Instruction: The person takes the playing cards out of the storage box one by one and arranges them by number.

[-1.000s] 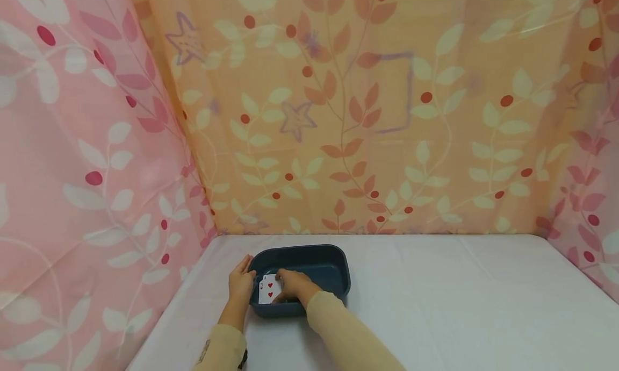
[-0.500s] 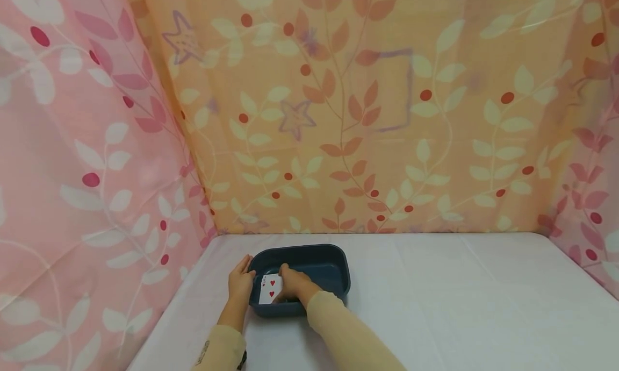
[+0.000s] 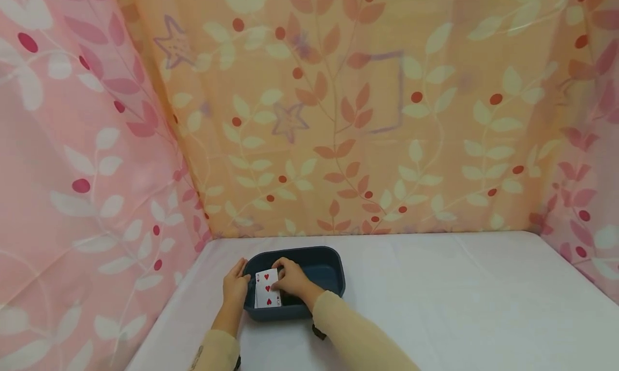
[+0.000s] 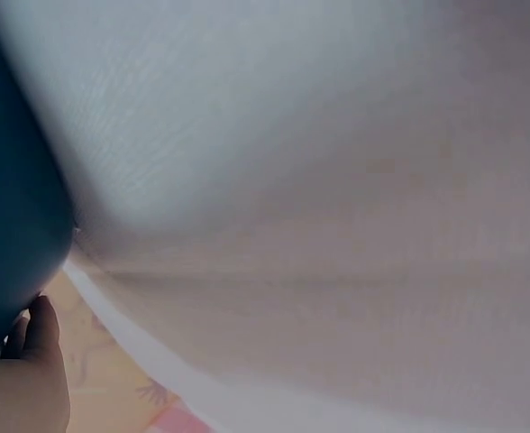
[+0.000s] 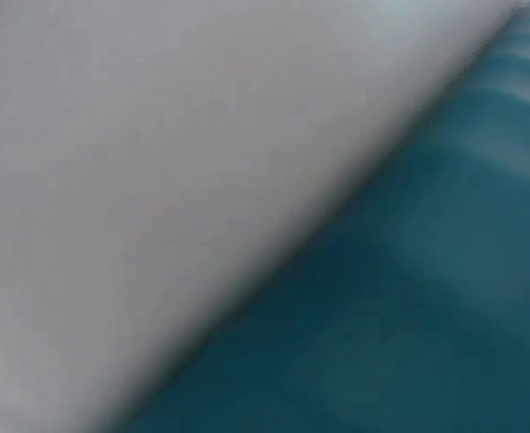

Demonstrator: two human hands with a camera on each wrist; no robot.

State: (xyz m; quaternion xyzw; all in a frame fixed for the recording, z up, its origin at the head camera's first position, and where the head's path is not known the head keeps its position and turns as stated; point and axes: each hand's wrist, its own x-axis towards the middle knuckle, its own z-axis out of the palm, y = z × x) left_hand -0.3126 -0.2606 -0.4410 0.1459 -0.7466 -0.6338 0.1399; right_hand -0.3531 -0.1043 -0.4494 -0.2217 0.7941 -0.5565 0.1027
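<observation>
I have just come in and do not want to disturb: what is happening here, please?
Someone is handling cards in a dark blue box on a white table. Their right hand holds the cards inside the box, red hearts showing. Their left hand rests against the box's left end.

In the blue box (image 3: pixel 268 314), the right hand (image 3: pixel 292 280) hides part of a playing card (image 3: pixel 264 295) (corner print illegible); below the box, sleeves (image 3: pixel 360 333) are cut off.

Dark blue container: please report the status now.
Left grip against blue container, left end. Right grip holds hearts card inside. No obstruction visible.
</observation>
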